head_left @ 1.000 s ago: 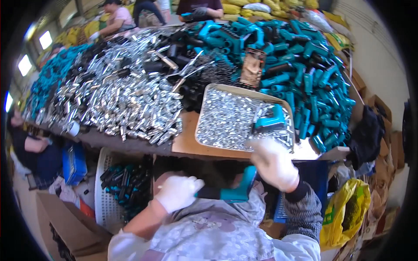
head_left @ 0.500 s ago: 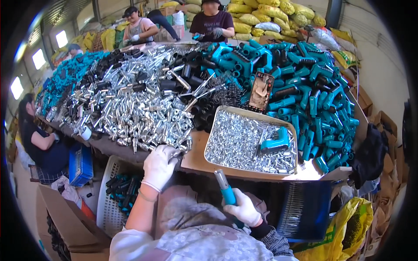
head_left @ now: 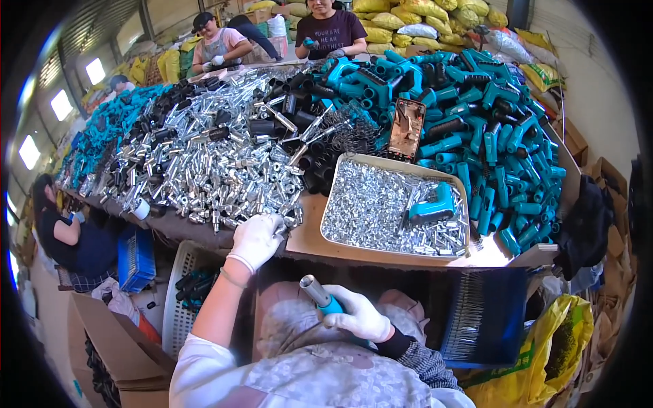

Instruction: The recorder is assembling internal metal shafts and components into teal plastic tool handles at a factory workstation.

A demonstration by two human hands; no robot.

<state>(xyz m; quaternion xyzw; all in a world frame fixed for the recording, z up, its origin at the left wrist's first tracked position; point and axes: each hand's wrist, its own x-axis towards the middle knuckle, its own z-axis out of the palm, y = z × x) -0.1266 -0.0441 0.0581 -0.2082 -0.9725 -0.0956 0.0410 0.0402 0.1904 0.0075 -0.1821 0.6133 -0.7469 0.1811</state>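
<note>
My right hand point(head_left: 360, 314), in a white glove, is closed round a teal-bodied part with a metal tube point(head_left: 315, 291) that sticks out toward the upper left, held over my lap. My left hand point(head_left: 254, 242), also gloved, is at the table's front edge, at the near rim of a heap of shiny metal fittings point(head_left: 238, 170). Its fingers curl together at the heap; what they hold, if anything, is hidden. Between the hands and the far heap stands a tray of small metal pieces point(head_left: 367, 214), with a teal tool housing point(head_left: 432, 206) lying on top.
Teal tool housings point(head_left: 469, 136) are heaped at the right, beside an opened brown case point(head_left: 406, 129). Below the table are a white basket point(head_left: 178, 306), a blue bin of thin rods point(head_left: 500, 326) and a yellow sack point(head_left: 544, 367). Other people point(head_left: 330, 34) work across the table and at left.
My right hand has drawn the teal part left and nearer my body, and its metal tube now tilts further left. My left hand stays at the heap's edge, shifted slightly.
</note>
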